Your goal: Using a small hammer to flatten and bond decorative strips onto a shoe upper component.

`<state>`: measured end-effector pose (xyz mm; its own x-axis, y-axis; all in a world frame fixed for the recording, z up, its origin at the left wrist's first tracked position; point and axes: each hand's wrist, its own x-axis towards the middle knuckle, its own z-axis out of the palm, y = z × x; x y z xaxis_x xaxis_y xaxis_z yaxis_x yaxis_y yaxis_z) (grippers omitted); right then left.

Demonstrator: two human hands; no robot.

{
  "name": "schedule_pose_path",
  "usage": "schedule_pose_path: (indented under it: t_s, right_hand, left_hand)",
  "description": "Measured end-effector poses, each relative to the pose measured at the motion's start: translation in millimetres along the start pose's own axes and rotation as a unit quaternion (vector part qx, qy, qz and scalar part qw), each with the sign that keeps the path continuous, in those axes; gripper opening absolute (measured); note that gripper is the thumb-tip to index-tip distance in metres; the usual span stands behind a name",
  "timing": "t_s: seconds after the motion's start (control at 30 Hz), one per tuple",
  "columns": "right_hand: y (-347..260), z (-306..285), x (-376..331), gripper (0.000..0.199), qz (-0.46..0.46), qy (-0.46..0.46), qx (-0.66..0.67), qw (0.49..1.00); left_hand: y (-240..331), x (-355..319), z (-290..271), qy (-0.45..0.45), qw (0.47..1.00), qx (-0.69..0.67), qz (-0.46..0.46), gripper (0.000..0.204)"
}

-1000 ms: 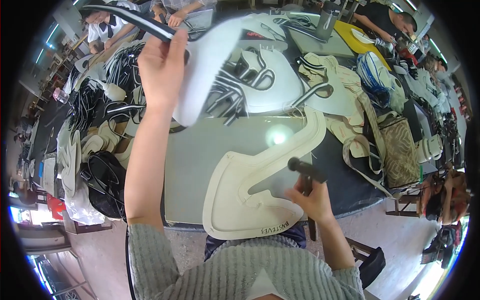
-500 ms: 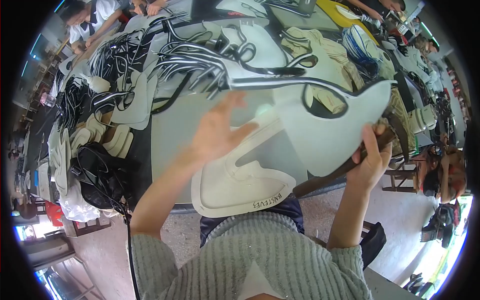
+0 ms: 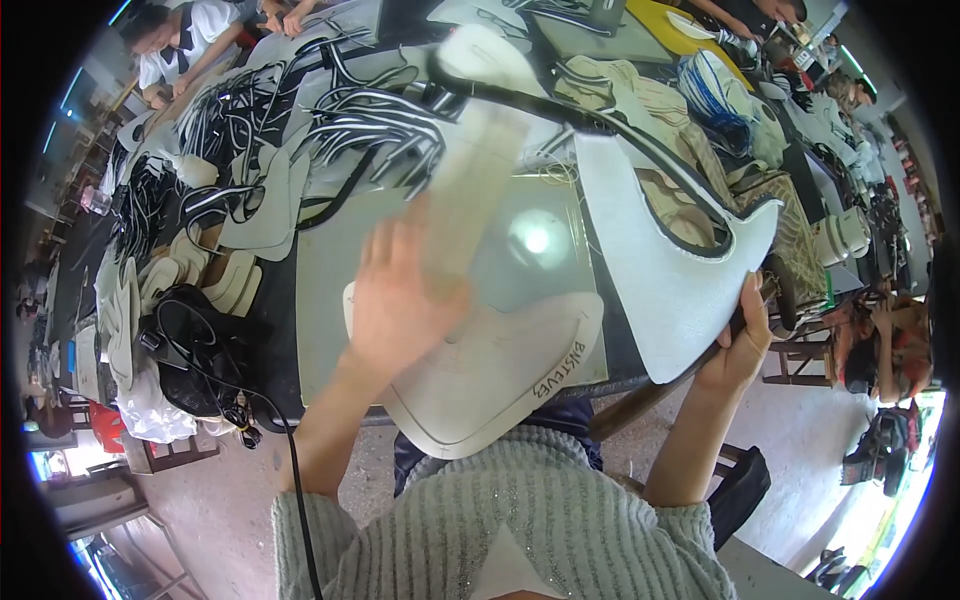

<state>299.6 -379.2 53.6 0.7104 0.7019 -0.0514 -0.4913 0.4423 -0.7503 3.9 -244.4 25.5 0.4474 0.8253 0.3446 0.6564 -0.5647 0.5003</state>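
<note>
left hand: blurred, palm down over the pale pattern board, near the middle of the grey mat; fingers toward 12 o'clock, thumb toward 2; cannot tell whether it grips or only rests. forearm rises from 7 o'clock.

right hand: at 4 o'clock, fingers clamped on the edge of the white piece and on a brown tool handle that points to 8 o'clock; forearm from 5 o'clock, wrist bent up.

change, past half second: board turned; its narrow arm, formerly toward 1 to 2 o'clock, now a blurred strip nearer 12. left hand, formerly raised with fingers apart, now at the board. white piece tilted more steeply, uncovering the mat's right part. judged meaning: board being shifted, piece kept aside.

board: 6 o'clock, lower edge overhanging the table toward the lap.
white piece: 3 o'clock, black-edged opening uppermost, tilted.

surroundings: black-and-white straps, heaped, 11 o'clock; black bag, 9 o'clock; patterned bag, between 2 and 3 o'clock.
</note>
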Motion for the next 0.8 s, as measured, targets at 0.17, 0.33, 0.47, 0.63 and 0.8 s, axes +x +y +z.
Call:
schedule_pose_path:
  t_s: [0.17, 0.33, 0.47, 0.63, 0.8]
  right_hand:
    - [27, 10, 7, 0.006, 0.089, -0.051, 0.062, 0.993]
    - [42, 14, 7, 0.007, 0.121, -0.038, 0.036, 0.991]
    - [47, 21, 5, 0.008, 0.133, -0.021, 0.018, 0.991]
    - [61, 42, -3, 0.014, 0.133, -0.068, 0.027, 0.988]
    - [83, 83, -31, 0.024, 0.212, -0.161, -0.121, 0.956]
  left_hand:
    - [-54, -10, 8, 0.063, 0.996, 0.024, -0.054, 0.083]
    - [-66, -23, 26, 0.002, 0.993, 0.006, -0.116, 0.077]
    - [-73, -21, 30, -0.002, 0.993, 0.02, -0.118, 0.077]
    - [-59, -34, 17, -0.126, 0.989, -0.081, -0.017, 0.072]
    - [-14, -17, -16, -0.032, 0.732, -0.671, -0.114, 0.073]
